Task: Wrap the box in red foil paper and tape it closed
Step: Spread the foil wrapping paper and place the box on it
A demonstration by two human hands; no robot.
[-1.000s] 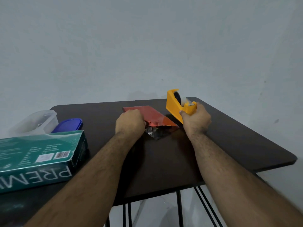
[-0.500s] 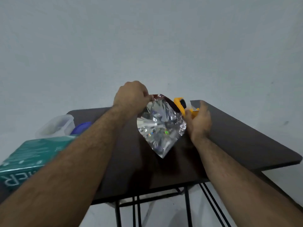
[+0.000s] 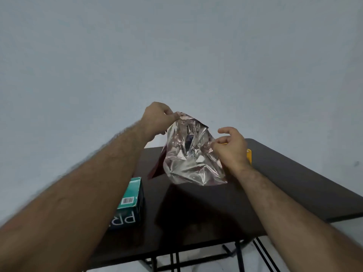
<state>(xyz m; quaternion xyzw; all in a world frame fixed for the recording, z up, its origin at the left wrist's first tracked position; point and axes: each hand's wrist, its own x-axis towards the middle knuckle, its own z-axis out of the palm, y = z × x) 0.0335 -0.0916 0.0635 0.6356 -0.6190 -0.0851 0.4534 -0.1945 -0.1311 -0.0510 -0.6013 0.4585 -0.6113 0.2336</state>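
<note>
The foil paper (image 3: 191, 156) hangs crumpled above the table, its silver back toward me and its red face showing at the left and top edges. My left hand (image 3: 157, 118) pinches its top corner high up. My right hand (image 3: 229, 148) pinches the sheet's right edge with thumb and forefinger, the other fingers loosely curled. The green box (image 3: 130, 203) lies on the table at the left, partly hidden by my left forearm. Behind my right hand only a sliver of the yellow tape dispenser (image 3: 249, 156) shows.
A dark table (image 3: 294, 183) on black metal legs stands against a pale wall. Its right and front edges are in view.
My left hand lifted the foil off the table and raised it. My right hand let go of the tape dispenser and took the foil's right edge. The camera view tilted up.
</note>
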